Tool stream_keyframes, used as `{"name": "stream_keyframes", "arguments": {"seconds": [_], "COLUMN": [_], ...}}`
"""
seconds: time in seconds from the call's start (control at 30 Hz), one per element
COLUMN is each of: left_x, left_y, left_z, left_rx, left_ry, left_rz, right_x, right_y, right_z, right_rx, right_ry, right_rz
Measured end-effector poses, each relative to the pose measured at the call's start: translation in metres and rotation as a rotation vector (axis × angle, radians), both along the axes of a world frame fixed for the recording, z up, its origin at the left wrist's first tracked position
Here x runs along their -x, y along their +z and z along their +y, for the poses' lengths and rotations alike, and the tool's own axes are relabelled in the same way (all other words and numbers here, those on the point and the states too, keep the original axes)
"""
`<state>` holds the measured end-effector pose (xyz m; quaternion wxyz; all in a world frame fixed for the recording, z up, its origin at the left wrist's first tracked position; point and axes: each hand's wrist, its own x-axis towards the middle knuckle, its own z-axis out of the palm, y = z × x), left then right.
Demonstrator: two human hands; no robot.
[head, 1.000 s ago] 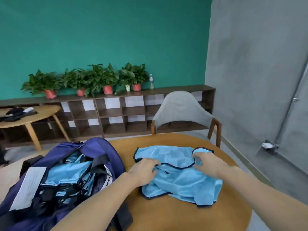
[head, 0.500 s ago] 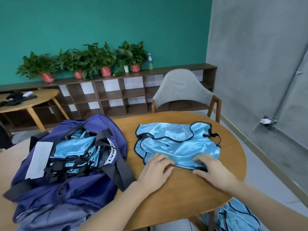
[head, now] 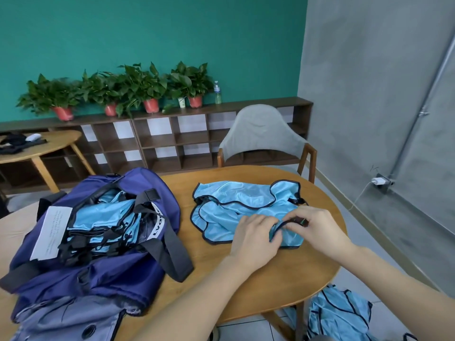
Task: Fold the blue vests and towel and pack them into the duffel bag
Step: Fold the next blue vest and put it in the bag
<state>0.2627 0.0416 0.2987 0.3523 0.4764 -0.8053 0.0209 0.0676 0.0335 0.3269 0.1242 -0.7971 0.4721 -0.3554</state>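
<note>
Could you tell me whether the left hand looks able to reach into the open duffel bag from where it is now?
Probably yes: the left hand rests on the vest, the duffel bag lies just to its left with its top open, and only bare table lies between.

Two bare hands, left hand (head: 253, 238) and right hand (head: 317, 232). One light-blue satin vest with black trim (head: 236, 207) under them. One purple fabric duffel bag (head: 103, 262) left of left hand. Four red-potted green plants (head: 151, 105) far beyond; one grey-backed wooden chair (head: 261, 134).
</note>
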Motion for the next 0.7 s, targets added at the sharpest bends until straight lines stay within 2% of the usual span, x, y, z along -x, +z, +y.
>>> {"name": "stream_keyframes", "arguments": {"seconds": [0.17,0.3,0.4,0.7], "left_x": [-0.018,-0.045,-0.069,-0.113], "left_y": [0.019,0.029,0.036,0.104], "left_z": [-0.01,-0.019,-0.028,-0.058], "left_rx": [0.02,-0.172,-0.223,-0.038], "left_ry": [0.087,0.076,0.069,0.194], "left_rz": [0.116,0.13,0.075,0.115], "right_x": [0.02,0.034,0.04,0.057], "right_y": [0.023,0.039,0.051,0.097], "right_z": [-0.007,-0.014,-0.022,-0.043], "right_rx": [0.055,-0.025,-0.045,0.013], "right_ry": [-0.067,-0.118,-0.147,-0.223], "right_rz": [-0.006,-0.042,-0.012,-0.091]}}
